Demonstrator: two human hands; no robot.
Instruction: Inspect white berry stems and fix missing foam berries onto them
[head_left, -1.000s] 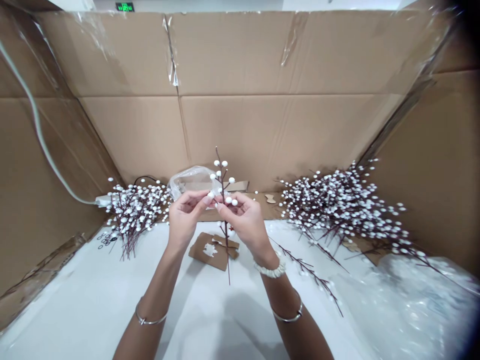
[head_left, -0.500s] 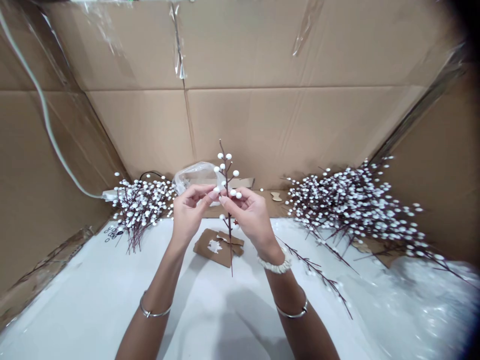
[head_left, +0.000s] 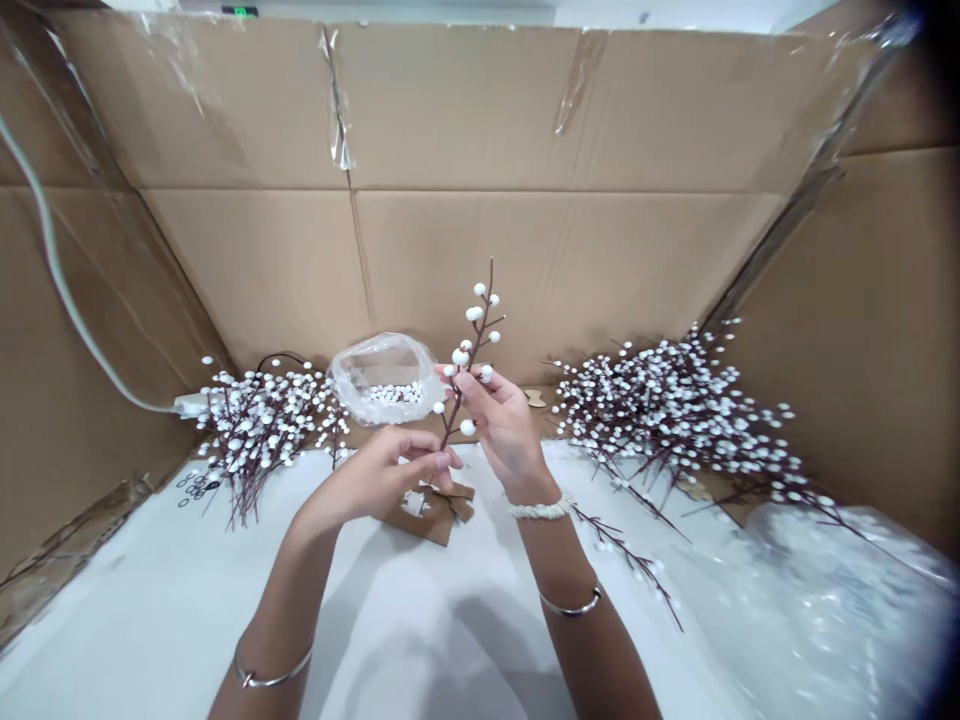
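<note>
A right hand [head_left: 506,425] pinches a berry stem [head_left: 474,340], a thin brown twig dotted with round white berries, between its thumb and fingertips. The stem tilts up and to the right, held clear above the table, with its top standing free. The hold looks well placed: the fingers sit low among the berries and leave the upper twigs unpressed, so the stem is steady without crowding them.

The left hand [head_left: 386,470] is loosely open, its fingers gently curled, and holds nothing visible. Its fingertips are just beside the stem's lower part, but it is hard to tell whether they touch it. Beneath them, a cardboard cutout [head_left: 431,515] with a jagged hole lies on the white table [head_left: 172,590].

Behind the hands sits a clear plastic bag [head_left: 386,380] holding loose berries [head_left: 395,394]. A smaller bunch [head_left: 255,435] of stems lies to the left, a larger bunch [head_left: 675,410] to the right, and a single stem [head_left: 628,560] beside the right forearm [head_left: 570,570].
</note>
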